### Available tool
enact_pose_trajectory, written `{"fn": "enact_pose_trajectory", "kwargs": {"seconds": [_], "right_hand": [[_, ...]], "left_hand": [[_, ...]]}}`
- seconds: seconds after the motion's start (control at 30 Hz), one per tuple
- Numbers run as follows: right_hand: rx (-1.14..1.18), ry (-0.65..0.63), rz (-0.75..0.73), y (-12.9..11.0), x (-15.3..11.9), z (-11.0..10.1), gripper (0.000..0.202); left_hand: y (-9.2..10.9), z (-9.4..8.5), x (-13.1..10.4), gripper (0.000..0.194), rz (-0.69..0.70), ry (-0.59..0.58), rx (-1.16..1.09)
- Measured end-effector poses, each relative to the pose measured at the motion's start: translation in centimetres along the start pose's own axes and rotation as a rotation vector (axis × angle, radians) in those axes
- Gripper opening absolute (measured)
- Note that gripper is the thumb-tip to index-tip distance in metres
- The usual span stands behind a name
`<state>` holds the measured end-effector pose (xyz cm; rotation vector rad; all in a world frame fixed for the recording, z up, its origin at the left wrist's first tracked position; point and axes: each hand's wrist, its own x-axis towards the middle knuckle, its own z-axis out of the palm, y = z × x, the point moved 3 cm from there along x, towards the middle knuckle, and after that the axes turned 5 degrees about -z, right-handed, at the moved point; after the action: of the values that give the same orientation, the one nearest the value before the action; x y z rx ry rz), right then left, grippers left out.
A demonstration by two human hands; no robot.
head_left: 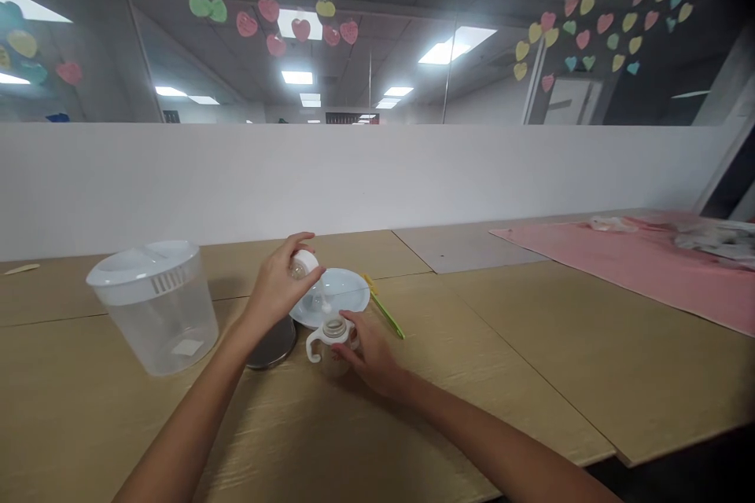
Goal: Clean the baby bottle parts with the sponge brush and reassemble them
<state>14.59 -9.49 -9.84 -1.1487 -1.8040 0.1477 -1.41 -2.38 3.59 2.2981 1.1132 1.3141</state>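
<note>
My left hand (276, 283) is closed around a white bottle lid (307, 258), held tilted above the table. A thin straw with a small pale end piece (326, 305) hangs below the lid, over the bottle's mouth. My right hand (376, 355) grips a clear baby bottle (334, 327) with a white two-handled collar; its neck is uncovered and faces up. The curved left handle (313, 347) sticks out freely, while my fingers partly cover the right one. Just behind the bottle lies a pale blue-white bowl (352, 284).
A clear plastic bucket (162, 326) with a white lid stands on the left. Beside my left forearm lies a dark round disc (276, 347). A green and yellow brush-like stick (388, 316) rests right of the bowl. Pink cloth (566, 255) covers the table's far right.
</note>
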Motion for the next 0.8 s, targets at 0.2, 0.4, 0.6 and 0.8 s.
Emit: {"fn": "enact_pose_trajectory", "kwargs": {"seconds": [0.2, 0.4, 0.6, 0.8], "right_hand": [[-0.022, -0.008, -0.011, 0.2, -0.1, 0.2, 0.045], [-0.004, -0.016, -0.04, 0.3, 0.1, 0.2, 0.043], [0.003, -0.014, -0.072, 0.2, 0.2, 0.1, 0.041], [-0.004, -0.003, -0.07, -0.2, 0.3, 0.0, 0.04]], "left_hand": [[-2.4, 3.2, 0.2, 0.049, 0.028, -0.105, 0.061], [-4.0, 5.8, -0.3, 0.048, 0.063, -0.27, 0.09], [-4.8, 8.1, -0.7, 0.046, 0.097, -0.389, -0.002], [-7.3, 9.5, -0.6, 0.05, 0.018, -0.368, -0.071]]}}
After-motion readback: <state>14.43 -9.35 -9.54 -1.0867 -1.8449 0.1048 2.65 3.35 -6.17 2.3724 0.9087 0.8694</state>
